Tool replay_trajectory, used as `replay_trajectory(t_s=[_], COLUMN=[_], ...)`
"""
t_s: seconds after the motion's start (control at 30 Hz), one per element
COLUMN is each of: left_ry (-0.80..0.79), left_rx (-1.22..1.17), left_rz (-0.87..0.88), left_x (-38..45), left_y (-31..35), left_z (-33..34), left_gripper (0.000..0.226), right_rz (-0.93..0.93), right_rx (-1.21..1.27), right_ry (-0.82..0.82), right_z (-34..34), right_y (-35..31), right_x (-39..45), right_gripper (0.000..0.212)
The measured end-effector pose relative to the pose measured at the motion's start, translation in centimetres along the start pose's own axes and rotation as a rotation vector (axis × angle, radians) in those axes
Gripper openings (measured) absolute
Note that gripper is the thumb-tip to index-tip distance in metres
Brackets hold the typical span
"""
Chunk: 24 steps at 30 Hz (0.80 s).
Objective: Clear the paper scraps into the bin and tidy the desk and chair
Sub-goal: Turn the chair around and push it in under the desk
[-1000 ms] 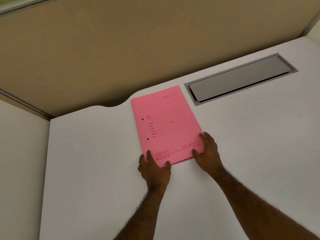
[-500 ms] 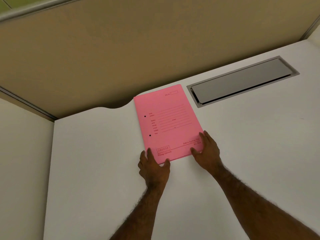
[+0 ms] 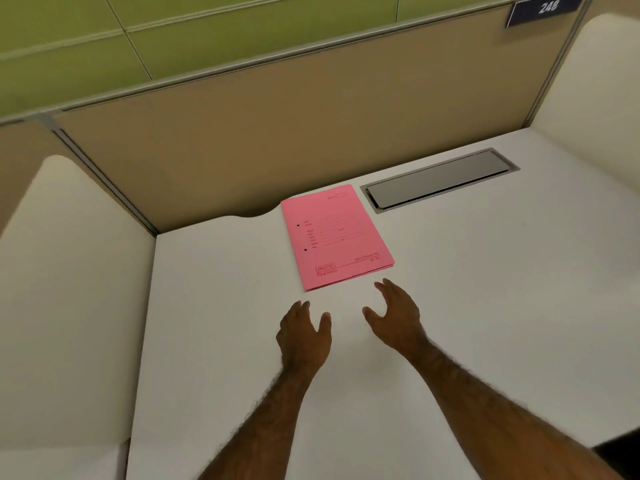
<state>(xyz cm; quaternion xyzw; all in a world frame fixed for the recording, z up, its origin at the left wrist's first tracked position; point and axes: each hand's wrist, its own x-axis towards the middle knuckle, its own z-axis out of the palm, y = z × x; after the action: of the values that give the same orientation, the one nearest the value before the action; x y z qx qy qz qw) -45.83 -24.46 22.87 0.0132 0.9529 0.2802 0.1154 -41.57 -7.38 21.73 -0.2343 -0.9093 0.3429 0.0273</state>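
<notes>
A pink paper folder [image 3: 336,237] lies flat on the white desk [image 3: 485,289], close to the back partition. My left hand [image 3: 304,337] hovers just in front of the folder's near left corner, fingers apart and holding nothing. My right hand [image 3: 396,315] is beside it, a little in front of the folder's near edge, also open with curled fingers. Neither hand touches the folder. No paper scraps, bin or chair are in view.
A grey metal cable flap [image 3: 438,180] is set into the desk to the right of the folder. A beige partition [image 3: 277,133] stands behind the desk. White side panels rise on the left [image 3: 69,289] and right [image 3: 588,98]. A number plate [image 3: 547,8] sits on the partition's top right.
Both hands have let go of the folder's near edge and pulled back toward me. The folder stays where it was pushed. The camera has tilted up and back.
</notes>
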Motion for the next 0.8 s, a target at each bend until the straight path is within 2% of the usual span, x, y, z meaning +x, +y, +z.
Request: replay_trajectory(t_s=[0.17,0.47,0.8], left_ry=[0.005,0.027,0.025], left_rx=[0.091,0.103,0.060], left_rz=[0.085,0.147,0.219], left_x=[-8.3,-24.0,-38.5], left_y=[-3.6,-8.9,-8.1], left_z=[-2.1,-4.2,-4.0], left_gripper=[0.059,0.058,0.055], right_rz=[-0.054,-0.096,-0.084], right_rx=[-0.001,-0.011,-0.005], right_ry=[0.038,0.079,0.111], right_z=[-0.5,-1.6,-7.2], right_y=[-1.0,-0.1,2.2], right_x=[-9.1,-27.5,-41.5], right_gripper=[0.065,0.063,0.060])
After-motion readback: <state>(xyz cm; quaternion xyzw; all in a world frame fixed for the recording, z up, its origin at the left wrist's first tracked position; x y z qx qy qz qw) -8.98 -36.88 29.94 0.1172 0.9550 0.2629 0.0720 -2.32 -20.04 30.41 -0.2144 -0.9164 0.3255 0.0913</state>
